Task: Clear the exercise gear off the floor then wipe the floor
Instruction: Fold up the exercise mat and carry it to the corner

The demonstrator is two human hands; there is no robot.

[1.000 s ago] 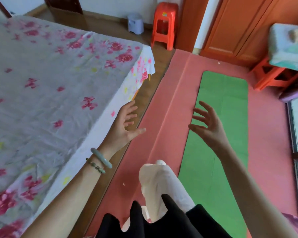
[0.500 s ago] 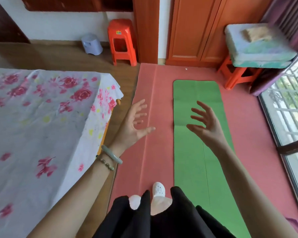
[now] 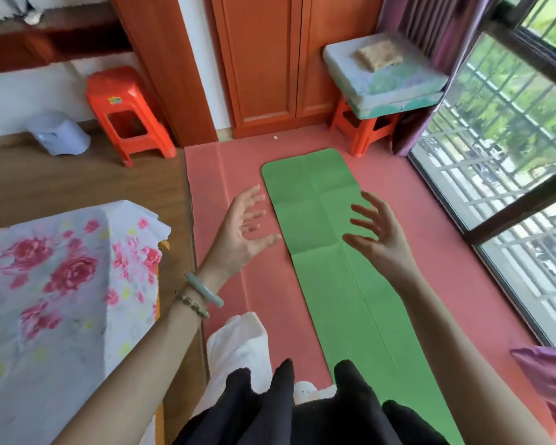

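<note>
The long green foam exercise mat (image 3: 334, 284) lies flat and fully unrolled on the pink floor covering (image 3: 446, 268), running from the person's feet toward the far orange wooden wardrobe (image 3: 264, 59). By the look of it, nothing's been cleared yet.

Both hands hang in the air above the mat, holding nothing. The left hand (image 3: 241, 232) is spread, fingers apart, over the mat's left edge. The right hand (image 3: 379, 239) is spread the same way over its right half.

Picking up the mat looks like the step in hand. The mat shows crease lines across it. Folding along those, one hand on each long edge with the corners matched, probably beats a sloppy roll.

Stuff that's hard to tell:
- The mat's near end is hidden behind the person's dark clothing (image 3: 334, 419).
- Nothing obviously meant for wiping is in view.
- The tan lump (image 3: 377, 54) on the cushioned orange plastic stool (image 3: 363, 130) at far right could be a cloth, can't say.
</note>
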